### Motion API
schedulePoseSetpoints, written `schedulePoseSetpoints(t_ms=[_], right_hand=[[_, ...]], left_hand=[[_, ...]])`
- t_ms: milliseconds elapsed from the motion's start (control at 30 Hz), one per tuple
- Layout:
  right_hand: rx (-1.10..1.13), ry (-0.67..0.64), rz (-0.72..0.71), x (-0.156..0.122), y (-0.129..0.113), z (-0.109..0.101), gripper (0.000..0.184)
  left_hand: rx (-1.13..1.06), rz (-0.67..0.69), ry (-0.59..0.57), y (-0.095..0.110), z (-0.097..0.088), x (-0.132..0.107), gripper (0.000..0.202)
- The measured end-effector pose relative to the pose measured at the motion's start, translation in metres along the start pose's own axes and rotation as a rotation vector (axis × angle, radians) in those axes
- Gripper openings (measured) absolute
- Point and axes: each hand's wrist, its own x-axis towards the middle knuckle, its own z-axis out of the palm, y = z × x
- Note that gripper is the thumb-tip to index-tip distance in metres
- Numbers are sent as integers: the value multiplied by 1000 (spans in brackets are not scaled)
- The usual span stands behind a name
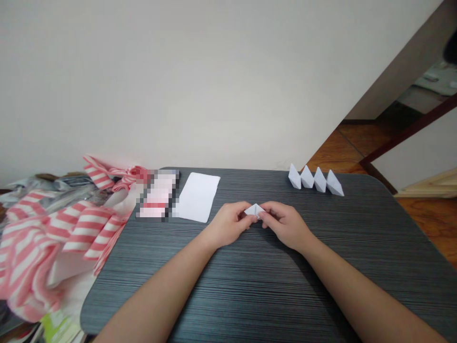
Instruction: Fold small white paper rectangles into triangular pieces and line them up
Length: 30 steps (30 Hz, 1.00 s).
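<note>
A small piece of folded white paper (254,209) is held between my two hands, just above the middle of the dark table. My left hand (230,223) pinches its left side between thumb and fingers. On the other side, my right hand (283,223) grips the right edge and lower corner the same way. The paper shows a triangular shape with a crease down its middle; its lower part is partly hidden by my thumbs. Several folded white paper boats (307,177) stand in a row at the back right of the table.
A stack of white paper (198,196) lies left of my hands, beside a pixelated, phone-like rectangle (157,195). Red-and-white striped cloth (85,228) is heaped at the left of the dark table (221,295). A pale wall (214,85) rises behind.
</note>
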Motion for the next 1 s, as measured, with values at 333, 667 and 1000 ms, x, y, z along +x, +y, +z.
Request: schedulePoseSetpoints(t_ms=[333, 667, 1000], right_hand=[[-30, -43, -4, -2, -3, -2, 24], [-69, 2, -95, -1, -5, -1, 16], [1, -34, -43, -3, -3, -2, 20]], left_hand=[[69, 14, -66, 3, -3, -2, 20], [110, 27, -66, 8, -3, -2, 22], [106, 54, -66, 6, -2, -1, 25]])
